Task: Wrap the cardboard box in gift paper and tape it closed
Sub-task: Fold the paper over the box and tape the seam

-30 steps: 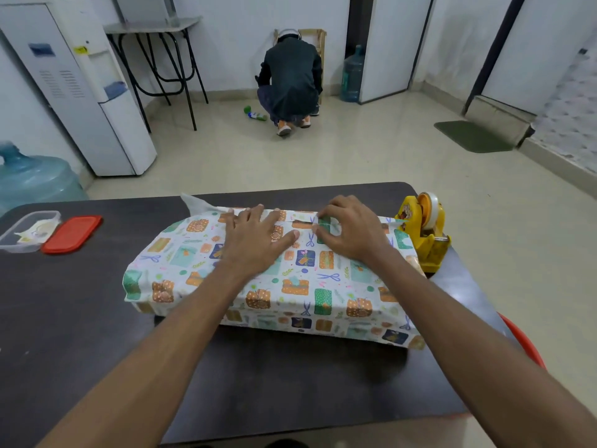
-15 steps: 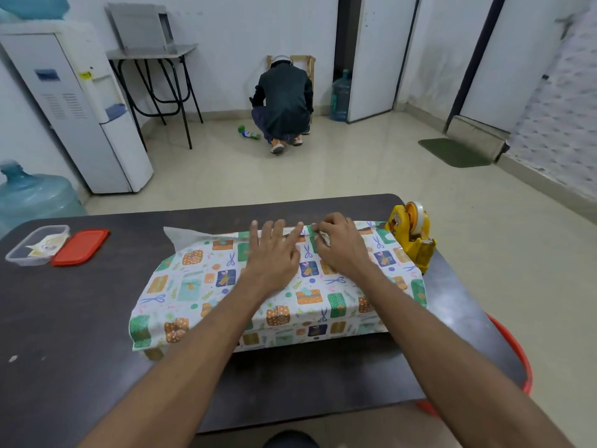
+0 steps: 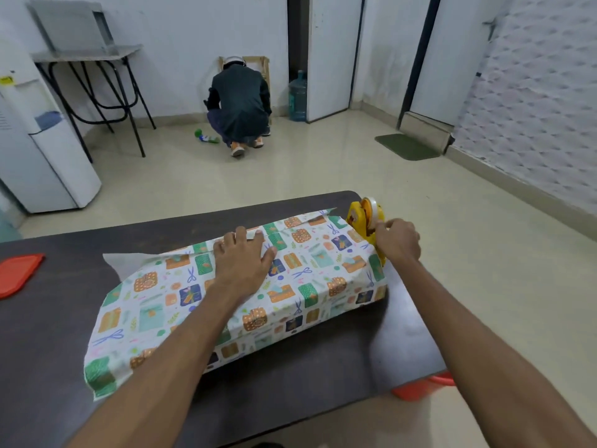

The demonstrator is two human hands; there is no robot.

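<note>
The box (image 3: pixel 290 286) lies on the dark table (image 3: pixel 48 334), covered in white gift paper printed with presents and scissors. Loose paper sticks out past its left end and far right corner. My left hand (image 3: pixel 240 260) presses flat on the box top, fingers straight over the paper seam along the far edge. My right hand (image 3: pixel 399 240) is at the yellow tape dispenser (image 3: pixel 363 218) by the box's right end, with thumb and fingers pinching at the tape by the roll. The tape strip itself is too thin to make out.
A red lid (image 3: pixel 17 273) lies at the table's left edge. A red bin (image 3: pixel 423 386) sits on the floor under the right corner. A person (image 3: pixel 239 101) crouches by the far wall. A water dispenser (image 3: pixel 38 150) stands at left.
My right hand left the paper seam and moved right to the tape dispenser. My left hand stayed pressing on the box top. The camera swung right.
</note>
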